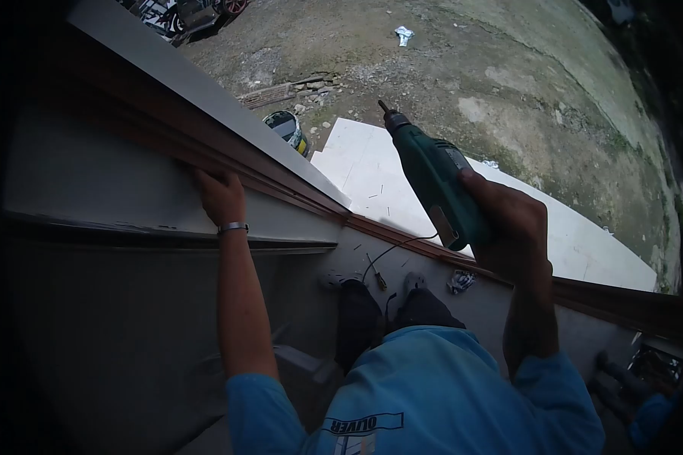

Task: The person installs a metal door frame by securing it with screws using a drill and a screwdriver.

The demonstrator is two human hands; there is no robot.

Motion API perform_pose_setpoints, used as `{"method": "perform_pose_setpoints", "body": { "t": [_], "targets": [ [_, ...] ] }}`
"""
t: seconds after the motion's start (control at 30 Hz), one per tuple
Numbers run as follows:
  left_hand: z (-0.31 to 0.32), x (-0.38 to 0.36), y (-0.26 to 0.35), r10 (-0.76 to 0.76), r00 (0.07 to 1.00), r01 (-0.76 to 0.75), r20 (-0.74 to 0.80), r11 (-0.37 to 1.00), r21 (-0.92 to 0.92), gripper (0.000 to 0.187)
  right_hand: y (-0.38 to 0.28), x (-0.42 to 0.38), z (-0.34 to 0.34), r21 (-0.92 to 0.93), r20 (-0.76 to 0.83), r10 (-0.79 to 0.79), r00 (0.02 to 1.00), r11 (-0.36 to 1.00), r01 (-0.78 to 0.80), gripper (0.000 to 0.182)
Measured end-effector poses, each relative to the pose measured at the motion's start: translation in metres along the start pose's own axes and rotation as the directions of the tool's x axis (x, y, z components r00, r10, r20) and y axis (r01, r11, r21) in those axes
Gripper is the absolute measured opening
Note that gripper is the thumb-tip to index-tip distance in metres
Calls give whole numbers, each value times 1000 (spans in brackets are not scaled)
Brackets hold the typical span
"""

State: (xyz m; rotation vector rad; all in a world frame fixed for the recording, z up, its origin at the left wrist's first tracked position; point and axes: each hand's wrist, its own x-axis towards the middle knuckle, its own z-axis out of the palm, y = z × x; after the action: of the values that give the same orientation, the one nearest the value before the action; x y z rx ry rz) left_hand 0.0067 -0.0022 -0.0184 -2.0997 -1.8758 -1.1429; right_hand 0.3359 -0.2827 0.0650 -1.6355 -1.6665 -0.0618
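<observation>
A dark green power drill (432, 171) is held up by my right hand (508, 227), its bit pointing away to the upper left over a white slab. The drill's cord hangs down toward the floor. On the left, my left hand (221, 196) rests against the brown frame (281, 189); its fingertips are in shadow at the frame's edge, so what they grip, if anything, is hidden. A metal band circles my left wrist.
Several nails lie on the white slab (364, 163). Near my feet are a screwdriver (381, 282) and a crumpled item (461, 281). Outside stands a bucket (284, 127). At the lower right, part of another person (651, 418) shows beside a dark container.
</observation>
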Motion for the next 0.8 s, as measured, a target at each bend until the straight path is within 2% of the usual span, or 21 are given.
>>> {"method": "perform_pose_setpoints", "body": {
  "t": [0.03,0.1,0.17,0.23,0.33,0.43,0.47,0.5,0.53,0.6,0.67,0.7,0.77,0.8],
  "targets": [
    [2,2,-1,-4,1000,4,5,1000,14,59,-1,21,-6,-120,-74,-160,984,981,150,69],
    [6,2,-3,-14,1000,14,-2,999,38,60,3,55,-12,-234,-202,-333,921,929,285,71],
    [6,1,-3,-57,998,57,-5,996,67,62,-2,84,-24,-142,-308,-391,867,920,365,69],
    [1,-2,3,-86,996,88,-31,994,63,61,2,103,-38,-251,-402,-423,812,904,347,69],
    [0,-1,4,-144,989,143,28,989,50,59,-6,127,-72,-460,-473,-567,674,812,360,64],
    [0,-2,5,-121,993,121,-6,992,27,58,-6,136,-83,-389,-512,-639,574,768,508,64],
    [-1,-2,4,-126,992,125,15,991,45,60,-19,130,-80,-220,-555,-546,627,824,523,68],
    [-7,-2,9,-110,994,110,-7,994,29,61,-28,124,-77,-125,-573,-483,662,850,512,72],
    [-12,0,10,-182,980,180,83,983,30,61,-37,118,-74,-29,-587,-417,693,867,497,75],
    [-15,-1,9,-130,990,130,51,991,14,63,-40,106,-61,18,-624,-345,701,891,454,79],
    [-16,-2,4,-78,997,79,12,993,-91,61,-40,94,-52,32,-688,-321,651,882,469,83],
    [-18,-1,3,-23,998,18,-54,995,-95,59,-46,86,-47,332,-583,13,813,917,224,84],
    [-23,7,-2,61,990,-81,-126,984,-158,56,-62,83,-31,683,-411,294,863,726,78,71],
    [-34,8,7,34,993,-60,-112,971,-230,53,-71,86,-24,754,-469,260,844,616,229,57]
  ]
}}
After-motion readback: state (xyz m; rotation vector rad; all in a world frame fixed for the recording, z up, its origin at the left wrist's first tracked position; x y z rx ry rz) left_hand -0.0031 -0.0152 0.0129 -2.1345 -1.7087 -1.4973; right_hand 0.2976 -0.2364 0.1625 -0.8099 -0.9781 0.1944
